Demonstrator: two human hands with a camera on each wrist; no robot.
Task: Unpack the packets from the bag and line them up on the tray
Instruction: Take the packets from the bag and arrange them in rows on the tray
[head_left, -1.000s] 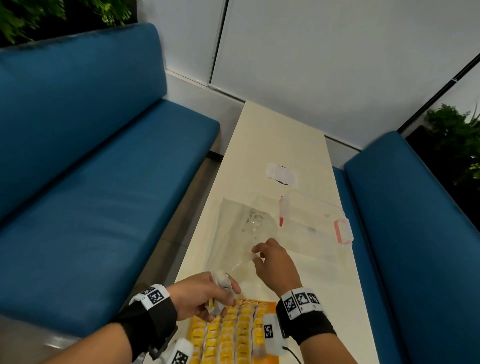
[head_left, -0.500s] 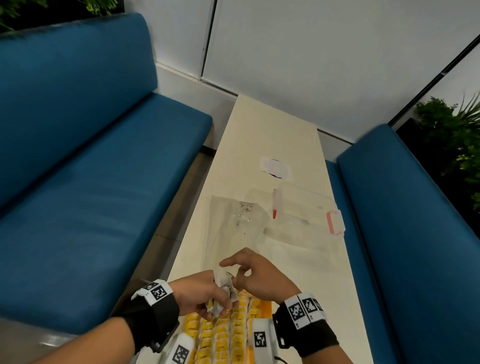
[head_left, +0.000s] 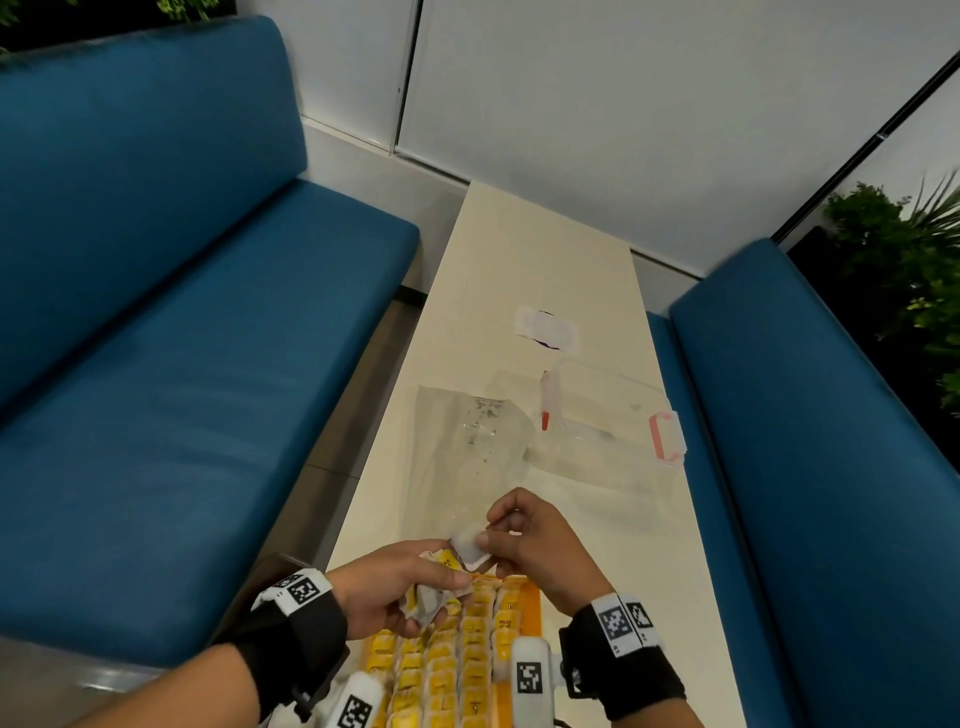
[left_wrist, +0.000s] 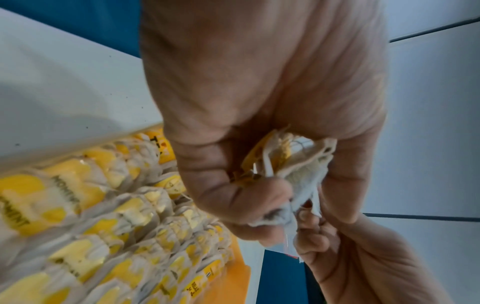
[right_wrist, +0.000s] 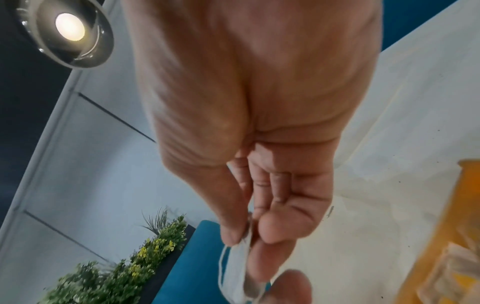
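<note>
Left hand (head_left: 387, 587) grips a crumpled bunch of packets (head_left: 431, 597) over the tray (head_left: 531, 603) at the surface's near edge; orientation indeterminate. Right hand (head_left: 540, 545) pinches one white packet (head_left: 467, 545). Tray partly cut off.

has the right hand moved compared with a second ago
Yes. The right hand has pulled back from the clear bag toward the orange tray and now pinches a packet beside the left hand.
</note>
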